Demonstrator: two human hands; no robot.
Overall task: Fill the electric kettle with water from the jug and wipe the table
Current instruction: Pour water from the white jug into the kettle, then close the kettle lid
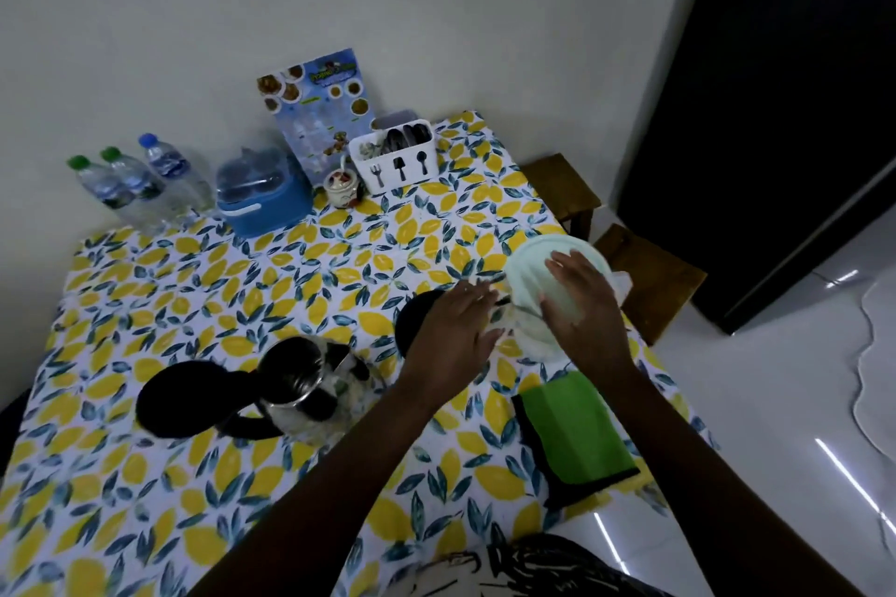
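- The jug (521, 325) stands near the right edge of the desk (242, 490). It is see-through and hard to make out behind the two hands.
- Its pale green lid (543, 267) is round and tips up, with its flat face turned toward the person.
- The right hand (579, 301) lies flat on the lid with its fingers (565, 264) spread out, pressing on it rather than gripping.
- The left hand (453, 335) is on the left side of the jug. Its fingers (477, 293) curl at the jug's rim, but I cannot tell if they hold it tight.
- The electric kettle (300, 383) stands to the left of the jug, well apart from it. Its top is open and points up, and the shiny inside shows.
- The kettle's black lid (182, 398) hangs open to the left. Its black handle is at the near side.
- A round black base (412, 315) lies flat between the kettle and the jug, partly hidden by the left hand.
- A green cloth (577, 431) lies folded just in front of the jug, with its long side running toward the person.
- The desk has a cover with yellow lemons and blue leaves.
- At the far edge, by the white wall, stand three water bottles (140, 179), a blue box (264, 196), a small jar (342, 184), a menu card (317, 107) and a white cutlery holder (395, 155).
- Wooden stools (649, 276) sit to the right on a shiny white floor.
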